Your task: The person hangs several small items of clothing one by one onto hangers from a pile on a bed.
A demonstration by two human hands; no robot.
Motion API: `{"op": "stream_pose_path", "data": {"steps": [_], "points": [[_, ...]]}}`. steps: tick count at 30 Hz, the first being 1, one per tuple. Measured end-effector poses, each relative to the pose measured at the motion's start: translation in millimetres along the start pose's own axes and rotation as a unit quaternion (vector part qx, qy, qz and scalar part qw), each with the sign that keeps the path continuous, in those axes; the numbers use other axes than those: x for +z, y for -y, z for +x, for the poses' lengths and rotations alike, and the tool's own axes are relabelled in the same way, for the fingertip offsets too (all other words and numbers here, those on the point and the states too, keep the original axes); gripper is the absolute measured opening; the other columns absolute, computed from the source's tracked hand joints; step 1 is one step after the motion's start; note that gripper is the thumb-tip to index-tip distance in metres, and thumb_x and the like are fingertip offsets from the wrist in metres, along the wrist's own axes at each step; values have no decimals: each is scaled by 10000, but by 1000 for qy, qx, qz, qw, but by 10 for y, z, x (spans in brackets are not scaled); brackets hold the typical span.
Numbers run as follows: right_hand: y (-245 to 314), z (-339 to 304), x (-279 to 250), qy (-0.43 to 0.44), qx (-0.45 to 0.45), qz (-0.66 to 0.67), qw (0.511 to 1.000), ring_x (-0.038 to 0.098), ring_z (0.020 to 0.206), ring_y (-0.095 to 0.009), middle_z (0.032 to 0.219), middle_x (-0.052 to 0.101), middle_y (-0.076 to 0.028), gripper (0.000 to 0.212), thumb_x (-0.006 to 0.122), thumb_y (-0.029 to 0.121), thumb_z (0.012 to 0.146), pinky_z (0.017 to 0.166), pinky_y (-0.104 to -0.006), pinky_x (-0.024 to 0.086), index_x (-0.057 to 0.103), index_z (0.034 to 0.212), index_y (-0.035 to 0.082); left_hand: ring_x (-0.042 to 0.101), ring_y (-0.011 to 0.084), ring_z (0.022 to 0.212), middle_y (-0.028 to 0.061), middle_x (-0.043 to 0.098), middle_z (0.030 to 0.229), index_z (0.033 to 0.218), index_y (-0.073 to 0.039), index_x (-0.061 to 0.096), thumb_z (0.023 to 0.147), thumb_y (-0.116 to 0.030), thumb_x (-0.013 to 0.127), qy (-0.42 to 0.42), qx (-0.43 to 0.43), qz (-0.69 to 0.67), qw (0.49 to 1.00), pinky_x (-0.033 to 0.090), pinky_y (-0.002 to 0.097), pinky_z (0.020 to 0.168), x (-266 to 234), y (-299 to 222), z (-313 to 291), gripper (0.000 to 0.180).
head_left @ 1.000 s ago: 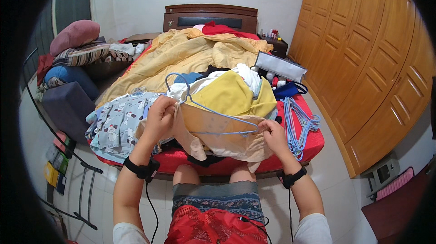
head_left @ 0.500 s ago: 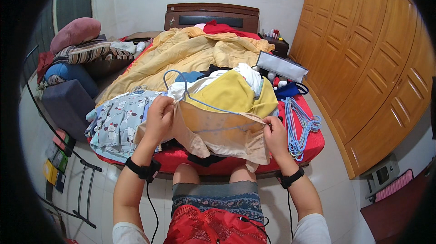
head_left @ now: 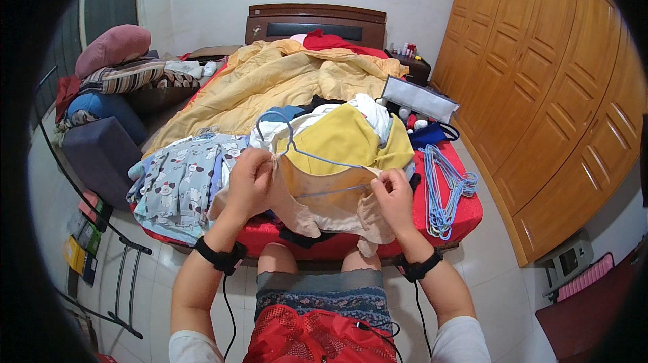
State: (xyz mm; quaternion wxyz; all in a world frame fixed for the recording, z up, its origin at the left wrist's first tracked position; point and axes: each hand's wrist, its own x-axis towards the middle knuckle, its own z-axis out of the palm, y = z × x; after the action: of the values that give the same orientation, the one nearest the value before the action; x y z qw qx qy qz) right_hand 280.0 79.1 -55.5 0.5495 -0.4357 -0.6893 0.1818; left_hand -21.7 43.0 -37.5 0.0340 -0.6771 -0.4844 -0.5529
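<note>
A beige, partly sheer garment (head_left: 341, 213) hangs stretched between my hands above the near edge of the bed. Inside it is a blue wire hanger (head_left: 317, 158), its hook rising at the left and its lower bar showing through the neck opening. My left hand (head_left: 252, 182) is closed on the cloth at the left shoulder, close to the hanger. On the opposite shoulder, my right hand (head_left: 394, 202) pinches the fabric near the hanger's end. Behind the garment lies a yellow piece of clothing (head_left: 341, 135) on a clothes pile.
Grey dog-print clothes (head_left: 177, 184) are stacked at the bed's left. Several blue hangers (head_left: 442, 194) lie on the red sheet (head_left: 464, 213) at right. A yellow quilt (head_left: 270, 79) covers the far bed. Wooden wardrobes (head_left: 540, 86) line the right; a dark rack (head_left: 125, 275) stands left.
Both hands have come closer together, so the garment is less stretched and its cloth sags more. The hanger's hook has shifted slightly right and down.
</note>
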Motion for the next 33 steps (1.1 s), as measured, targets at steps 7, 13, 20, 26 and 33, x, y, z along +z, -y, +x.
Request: {"op": "stream_pose_path", "data": {"steps": [7,13,20,26,33], "points": [[48,-142,170,56,-130,-32,989,511,971,-307,979,542,-111,138,705,101,743,869,-394,406,614,811,23,579,294,781,148,569,838,928,15,594,790,28,584,8,-41,-25,999,466,326,721,94,-87,-87,139],[73,-250,163,101,-163,-59,980,511,1012,-321,1045,551,-115,124,700,129,751,921,-422,388,643,822,44,569,273,788,139,561,830,919,16,595,787,28,567,11,-16,-23,1000,456,321,730,102,-123,-124,135],[163,-79,-39,-39,-221,-242,944,504,1096,-325,1075,583,-118,379,658,145,774,1009,-464,318,552,1122,38,566,258,779,133,559,820,904,10,591,788,34,550,15,-16,-32,999,447,312,726,17,-116,-83,126],[-103,-36,-37,70,-211,-252,942,587,911,-311,909,619,-135,244,631,112,799,846,-426,386,583,1028,42,558,329,759,158,543,808,897,-3,588,772,9,581,26,28,-56,998,459,368,687,55,-202,-61,126],[-15,-4,40,48,-204,-136,968,601,739,-337,741,619,-142,42,602,53,816,697,-430,419,623,850,39,557,348,771,152,544,813,895,-15,584,776,-7,604,42,39,-32,998,460,383,687,25,-216,-59,120]]}}
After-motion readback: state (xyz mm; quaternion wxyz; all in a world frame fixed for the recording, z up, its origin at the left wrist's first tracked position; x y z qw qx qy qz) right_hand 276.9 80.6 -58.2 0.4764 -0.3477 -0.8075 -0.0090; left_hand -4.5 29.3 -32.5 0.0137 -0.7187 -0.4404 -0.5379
